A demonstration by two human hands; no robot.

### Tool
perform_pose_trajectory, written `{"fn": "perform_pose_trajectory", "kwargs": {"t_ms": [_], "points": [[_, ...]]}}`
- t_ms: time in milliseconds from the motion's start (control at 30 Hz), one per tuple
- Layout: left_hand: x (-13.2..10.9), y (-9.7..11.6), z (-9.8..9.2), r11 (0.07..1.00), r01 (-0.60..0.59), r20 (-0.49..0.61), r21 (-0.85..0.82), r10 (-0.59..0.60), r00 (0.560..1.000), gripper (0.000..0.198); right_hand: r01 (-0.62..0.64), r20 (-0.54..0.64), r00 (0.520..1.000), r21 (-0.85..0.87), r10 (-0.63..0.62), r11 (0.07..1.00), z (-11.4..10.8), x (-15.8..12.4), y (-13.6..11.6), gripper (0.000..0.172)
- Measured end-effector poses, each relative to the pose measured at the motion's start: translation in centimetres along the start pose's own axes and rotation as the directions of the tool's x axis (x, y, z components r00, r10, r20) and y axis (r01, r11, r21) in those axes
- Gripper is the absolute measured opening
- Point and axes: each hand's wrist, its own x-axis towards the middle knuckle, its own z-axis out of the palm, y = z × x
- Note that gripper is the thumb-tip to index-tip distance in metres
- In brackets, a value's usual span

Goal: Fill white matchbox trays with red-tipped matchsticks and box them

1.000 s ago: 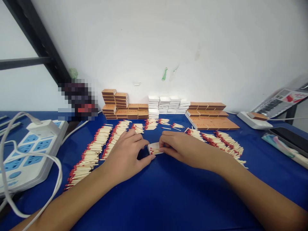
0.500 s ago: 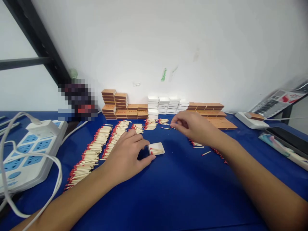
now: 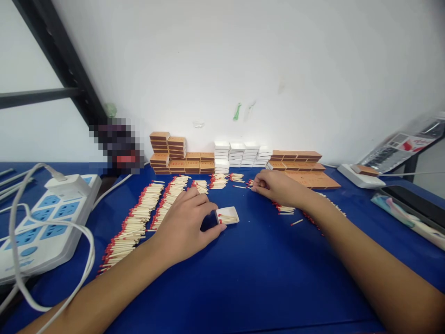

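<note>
Just left of the middle, my left hand steadies a small white matchbox tray between thumb and fingers; a few matches lie inside it. My right hand is pinched over the tabletop behind and to the right of the tray. Red match heads show at its fingertips, and the fingers hide how many matches are in the pinch. A single match lies left of these fingertips. Below my right wrist is a small heap of matches, with one loose match nearby.
Long rows of red-headed matches lie left. Against the wall stand brown matchbox sleeves, stacked white trays and more sleeves. A power strip with looping white cables is at far left, a phone at right.
My right hand has shifted slightly right and down, its fingers closing in among the matches. My left hand stays at the tray. The whole view has moved a little.
</note>
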Motion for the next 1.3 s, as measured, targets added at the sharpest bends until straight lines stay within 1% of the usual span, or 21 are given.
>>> {"fn": "perform_pose_trajectory", "kwargs": {"t_ms": [133,267,467,633,767,900,1133,1300], "points": [[-0.1,0.0,0.2,1.000,-0.008,0.004,0.008,0.008,1.000,0.027,0.001,-0.012,1.000,-0.023,-0.002,1.000,0.2,0.1,0.6,0.021],[-0.2,0.1,0.2,1.000,-0.013,0.003,0.015,0.013,1.000,0.026,0.018,-0.054,0.998,-0.008,-0.019,1.000,0.2,0.1,1.2,0.019],[-0.1,0.0,0.1,1.000,-0.011,0.005,0.001,0.011,1.000,0.026,0.020,-0.030,0.999,0.004,-0.020,1.000,0.4,0.2,1.4,0.022],[-0.1,0.0,0.1,1.000,-0.012,0.004,0.007,0.012,1.000,0.026,0.034,-0.074,0.997,0.020,-0.033,0.999,0.5,0.3,1.6,0.020],[-0.1,0.0,0.1,1.000,-0.006,0.012,0.012,0.006,1.000,0.026,0.015,-0.044,0.999,0.000,-0.015,1.000,0.4,0.2,1.4,0.021],[-0.1,0.0,0.1,1.000,-0.003,0.013,0.011,0.003,1.000,0.025,0.034,-0.051,0.998,-0.012,-0.035,0.999,0.4,0.1,1.0,0.022],[0.0,-0.1,0.1,1.000,0.002,0.029,0.013,-0.003,1.000,0.028,0.020,-0.027,0.999,-0.026,-0.021,0.999,0.4,0.1,0.8,0.023],[0.1,-0.1,0.0,1.000,0.011,0.035,0.019,-0.012,0.999,0.028,0.059,0.010,0.998,-0.117,-0.058,0.991,0.7,0.0,0.5,0.027]]}}
